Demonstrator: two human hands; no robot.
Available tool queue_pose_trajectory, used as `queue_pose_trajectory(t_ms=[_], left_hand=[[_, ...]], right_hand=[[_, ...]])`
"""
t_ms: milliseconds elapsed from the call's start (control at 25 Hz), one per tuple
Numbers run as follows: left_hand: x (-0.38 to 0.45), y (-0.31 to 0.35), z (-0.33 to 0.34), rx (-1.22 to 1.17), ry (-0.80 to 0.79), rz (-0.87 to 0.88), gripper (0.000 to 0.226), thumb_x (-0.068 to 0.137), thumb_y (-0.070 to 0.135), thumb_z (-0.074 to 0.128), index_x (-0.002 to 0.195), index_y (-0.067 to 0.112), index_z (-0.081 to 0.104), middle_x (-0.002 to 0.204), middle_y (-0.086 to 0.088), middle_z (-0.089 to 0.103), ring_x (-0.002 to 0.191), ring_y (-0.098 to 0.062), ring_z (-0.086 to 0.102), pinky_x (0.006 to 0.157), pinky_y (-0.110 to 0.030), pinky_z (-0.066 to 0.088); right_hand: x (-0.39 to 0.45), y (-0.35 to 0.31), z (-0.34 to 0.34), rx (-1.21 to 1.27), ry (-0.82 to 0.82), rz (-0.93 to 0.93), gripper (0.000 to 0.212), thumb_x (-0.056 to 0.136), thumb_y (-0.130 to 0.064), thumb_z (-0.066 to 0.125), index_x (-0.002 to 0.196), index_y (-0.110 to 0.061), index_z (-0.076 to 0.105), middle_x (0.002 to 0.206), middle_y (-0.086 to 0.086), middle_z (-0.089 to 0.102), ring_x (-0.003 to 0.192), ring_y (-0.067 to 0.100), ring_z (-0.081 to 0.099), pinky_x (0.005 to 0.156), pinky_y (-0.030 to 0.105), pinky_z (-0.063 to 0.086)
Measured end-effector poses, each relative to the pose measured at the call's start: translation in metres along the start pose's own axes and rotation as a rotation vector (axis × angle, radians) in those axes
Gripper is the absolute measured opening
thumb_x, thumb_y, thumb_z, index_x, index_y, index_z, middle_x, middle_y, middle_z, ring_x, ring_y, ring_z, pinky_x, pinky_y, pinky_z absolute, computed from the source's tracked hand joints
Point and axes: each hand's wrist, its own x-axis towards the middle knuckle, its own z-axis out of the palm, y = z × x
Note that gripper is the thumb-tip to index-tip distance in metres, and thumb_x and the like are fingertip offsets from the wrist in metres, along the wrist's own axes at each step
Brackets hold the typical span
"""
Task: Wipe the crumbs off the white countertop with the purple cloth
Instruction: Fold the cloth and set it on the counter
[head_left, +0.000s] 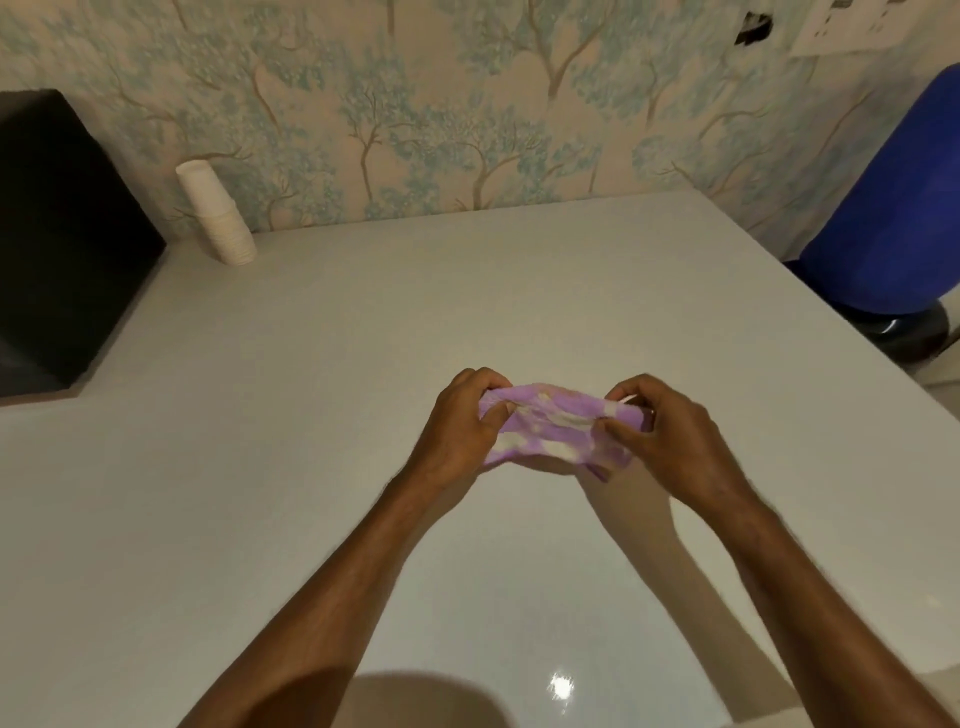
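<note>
A purple cloth (556, 423) with white patches is bunched up between both hands, just above the white countertop (363, 364). My left hand (457, 426) grips its left end with fingers curled over the top edge. My right hand (675, 436) pinches its right end. The cloth's underside and far corners are hidden by my fingers. I cannot make out any crumbs on the glossy surface.
A stack of white paper cups (218, 213) leans at the back left by the wallpapered wall. A black box (57, 234) sits at the left edge. A blue water bottle (893, 208) stands beyond the counter's right edge.
</note>
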Motion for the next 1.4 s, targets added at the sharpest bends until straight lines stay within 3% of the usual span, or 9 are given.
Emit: queue_pose_trajectory(t_ms=[200, 320, 480, 560, 760, 1040, 1160, 1280, 1400], left_hand=[[0.095, 0.035, 0.038, -0.143, 0.034, -0.053, 0.007, 0.093, 0.013, 0.066, 0.099, 0.013, 0.068, 0.097, 0.001, 0.069, 0.084, -0.012, 0.063, 0.069, -0.026, 0.050], [0.150, 0.046, 0.062, -0.151, 0.037, -0.065, 0.008, 0.093, 0.014, 0.068, 0.101, 0.012, 0.069, 0.093, 0.004, 0.068, 0.080, -0.010, 0.062, 0.065, -0.019, 0.049], [0.211, 0.051, 0.093, -0.151, 0.066, -0.107, 0.005, 0.093, 0.014, 0.068, 0.098, 0.014, 0.067, 0.091, 0.004, 0.066, 0.077, -0.007, 0.059, 0.056, -0.005, 0.042], [0.242, 0.055, 0.106, -0.126, 0.079, -0.126, 0.003, 0.094, 0.015, 0.067, 0.096, 0.017, 0.066, 0.092, 0.003, 0.066, 0.079, -0.011, 0.059, 0.056, -0.007, 0.043], [0.316, 0.057, 0.130, -0.002, 0.057, -0.133, 0.012, 0.095, 0.022, 0.066, 0.103, 0.013, 0.069, 0.098, -0.001, 0.069, 0.084, -0.015, 0.059, 0.057, -0.012, 0.040], [0.379, 0.044, 0.169, 0.138, 0.011, -0.162, 0.019, 0.096, 0.022, 0.064, 0.110, 0.010, 0.068, 0.115, -0.009, 0.071, 0.095, -0.021, 0.060, 0.078, -0.027, 0.042], [0.388, 0.034, 0.186, 0.330, 0.012, -0.147, 0.027, 0.096, 0.023, 0.063, 0.122, 0.016, 0.066, 0.129, -0.010, 0.061, 0.119, -0.027, 0.056, 0.093, -0.035, 0.045], [0.383, 0.023, 0.199, 0.558, 0.027, -0.045, 0.041, 0.095, 0.031, 0.062, 0.136, 0.025, 0.057, 0.144, -0.005, 0.048, 0.133, -0.028, 0.041, 0.104, -0.045, 0.036], [0.372, 0.014, 0.207, 0.631, -0.004, 0.118, 0.038, 0.098, 0.034, 0.055, 0.134, 0.023, 0.059, 0.144, -0.006, 0.049, 0.130, -0.028, 0.043, 0.102, -0.044, 0.037]], right_hand=[[0.092, 0.027, -0.044, 0.126, 0.120, -0.004, 0.026, 0.087, -0.035, 0.079, 0.106, -0.036, 0.062, 0.094, -0.013, 0.071, 0.077, 0.013, 0.068, 0.063, 0.031, 0.057], [0.151, 0.045, -0.059, 0.219, 0.187, 0.014, 0.022, 0.088, -0.029, 0.079, 0.105, -0.031, 0.064, 0.099, -0.007, 0.073, 0.083, 0.017, 0.068, 0.072, 0.041, 0.061], [0.219, 0.065, -0.067, 0.267, 0.254, 0.017, 0.027, 0.089, -0.028, 0.078, 0.112, -0.026, 0.064, 0.107, -0.001, 0.071, 0.088, 0.021, 0.066, 0.072, 0.037, 0.058], [0.250, 0.074, -0.070, 0.234, 0.268, 0.019, 0.032, 0.090, -0.031, 0.078, 0.117, -0.025, 0.063, 0.106, -0.002, 0.067, 0.088, 0.020, 0.063, 0.069, 0.030, 0.053], [0.326, 0.098, -0.080, 0.227, 0.272, 0.028, 0.035, 0.090, -0.034, 0.077, 0.119, -0.022, 0.062, 0.108, -0.001, 0.064, 0.092, 0.021, 0.061, 0.072, 0.029, 0.050], [0.399, 0.143, -0.069, 0.203, 0.253, 0.091, 0.037, 0.087, -0.030, 0.080, 0.116, -0.017, 0.063, 0.111, 0.002, 0.068, 0.098, 0.022, 0.064, 0.084, 0.037, 0.056], [0.413, 0.162, -0.057, 0.113, 0.251, 0.101, 0.038, 0.087, -0.026, 0.080, 0.118, -0.014, 0.061, 0.121, 0.008, 0.065, 0.107, 0.027, 0.064, 0.094, 0.041, 0.054], [0.416, 0.171, -0.045, -0.041, 0.258, 0.085, 0.035, 0.089, -0.026, 0.074, 0.121, -0.018, 0.061, 0.133, 0.011, 0.055, 0.118, 0.031, 0.058, 0.095, 0.040, 0.050], [0.411, 0.171, -0.036, -0.235, 0.280, 0.008, 0.023, 0.093, -0.028, 0.067, 0.114, -0.019, 0.070, 0.130, 0.010, 0.061, 0.121, 0.033, 0.055, 0.094, 0.044, 0.051]])
